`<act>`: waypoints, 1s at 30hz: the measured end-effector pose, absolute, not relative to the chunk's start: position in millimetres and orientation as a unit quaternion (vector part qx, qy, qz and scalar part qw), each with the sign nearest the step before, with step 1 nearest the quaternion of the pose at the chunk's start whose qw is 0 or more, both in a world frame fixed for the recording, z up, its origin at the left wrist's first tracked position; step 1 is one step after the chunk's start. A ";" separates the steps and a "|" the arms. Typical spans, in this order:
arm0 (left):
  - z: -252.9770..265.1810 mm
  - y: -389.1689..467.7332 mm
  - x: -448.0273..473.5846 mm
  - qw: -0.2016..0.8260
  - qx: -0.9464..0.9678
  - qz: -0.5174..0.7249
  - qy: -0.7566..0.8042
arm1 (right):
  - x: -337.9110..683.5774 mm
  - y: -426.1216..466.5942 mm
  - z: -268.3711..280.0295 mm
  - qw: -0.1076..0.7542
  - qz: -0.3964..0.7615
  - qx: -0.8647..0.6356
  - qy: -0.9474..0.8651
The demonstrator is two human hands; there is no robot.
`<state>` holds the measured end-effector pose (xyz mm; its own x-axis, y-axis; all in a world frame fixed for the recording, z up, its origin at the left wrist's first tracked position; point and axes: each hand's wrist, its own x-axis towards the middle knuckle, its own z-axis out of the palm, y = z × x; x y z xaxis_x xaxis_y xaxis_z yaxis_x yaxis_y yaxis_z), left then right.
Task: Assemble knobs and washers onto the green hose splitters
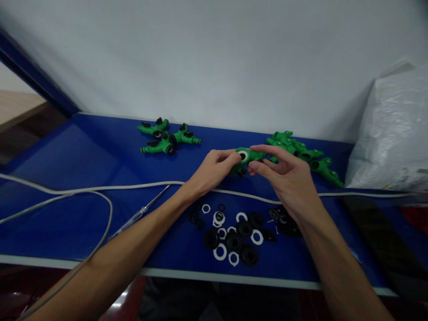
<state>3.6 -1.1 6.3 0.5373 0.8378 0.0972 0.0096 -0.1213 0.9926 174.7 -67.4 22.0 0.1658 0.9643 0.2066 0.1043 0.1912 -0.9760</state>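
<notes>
My left hand (219, 166) grips a green hose splitter (256, 155) above the blue table, its fingertips at the round opening. A white ring (246, 154) sits in that opening. My right hand (289, 170) pinches the splitter's other end between thumb and fingers. Part of the piece, with a small black part below, is hidden by the fingers. Nearer to me lie several white rings (257, 236), black round caps (233, 241) and small black O-rings (199, 224). Small screws (276, 229) lie near my right wrist.
Assembled green splitters with black valves (159, 145) lie at the back left; bare green bodies (310, 155) are piled right. A white cable (123, 186) crosses the blue table (93, 147). A screwdriver (142, 211) lies left, a white plastic bag (391, 133) stands right.
</notes>
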 end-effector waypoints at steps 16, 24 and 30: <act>6.6 -5.3 5.6 0.605 0.669 0.349 0.254 | 173.8 -66.6 21.1 0.601 0.417 -0.504 -0.459; 4.4 -1.5 7.4 0.621 0.643 0.357 0.271 | 174.5 -68.3 21.2 0.550 0.445 -0.521 -0.478; 5.2 1.3 8.6 0.673 0.564 0.361 0.314 | 178.6 -65.8 18.6 0.482 0.380 -0.579 -0.537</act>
